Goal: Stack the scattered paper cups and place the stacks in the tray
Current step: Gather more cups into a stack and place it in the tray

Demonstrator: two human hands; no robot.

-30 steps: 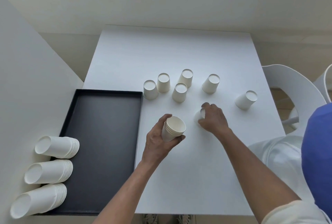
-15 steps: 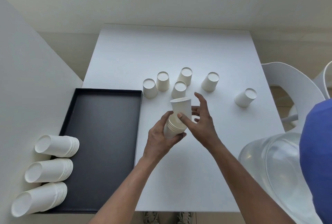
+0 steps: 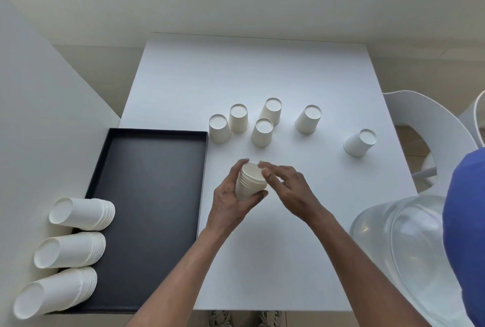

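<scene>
White table [image 3: 262, 69]; black tray [image 3: 147, 195]; 6 loose cups [image 3: 308, 119]; 1 held stack [image 3: 249, 183].
Tray left of hands, 3 stacks [image 3: 81, 214] lying at its left edge. Loose cups stand base-up just beyond the hands; nearest cup [image 3: 262, 132] probably suits the right hand [image 3: 291, 190], loose-fingered, tips touching the stack rim. Left hand [image 3: 231, 203] grips the stack, mouth up.

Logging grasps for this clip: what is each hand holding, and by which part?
The left hand grips the cup stack around its side wall. The right hand holds nothing; its fingertips touch the stack's top rim.
</scene>
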